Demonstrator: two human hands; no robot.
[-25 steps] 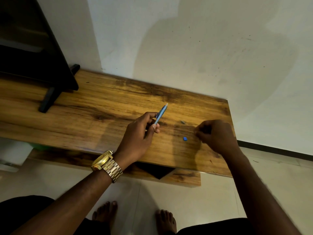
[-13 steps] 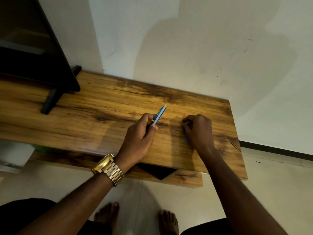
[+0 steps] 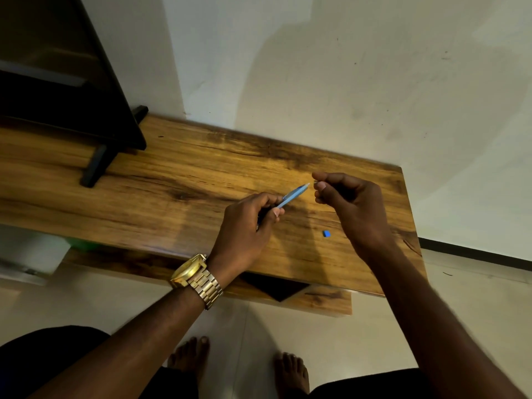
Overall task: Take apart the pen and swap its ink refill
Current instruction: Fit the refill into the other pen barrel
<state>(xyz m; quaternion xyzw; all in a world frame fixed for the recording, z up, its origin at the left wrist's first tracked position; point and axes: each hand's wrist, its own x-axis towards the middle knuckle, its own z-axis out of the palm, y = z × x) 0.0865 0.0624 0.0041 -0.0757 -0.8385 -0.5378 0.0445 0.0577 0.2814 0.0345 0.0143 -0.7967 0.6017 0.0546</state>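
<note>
My left hand [image 3: 244, 226] grips a blue pen barrel [image 3: 294, 194] by its lower end, and its pale tip points up and to the right above the wooden table [image 3: 161, 214]. My right hand [image 3: 352, 208] hovers just right of that tip. Its thumb and forefinger are pinched on a tiny part, too small to make out. A small blue pen piece [image 3: 326, 233] lies alone on the table, below and between the two hands.
A black TV screen [image 3: 63, 82] on a black foot [image 3: 96, 168] fills the table's far left. A white wall runs behind the table. The table's right end [image 3: 408, 226] and front edge are close to my right hand. A lower shelf and a tiled floor lie beneath.
My right hand went down onto the table by the small parts, then rose to the pen tip with its fingers pinched. The small grey part is gone from the table. The blue piece remains.
</note>
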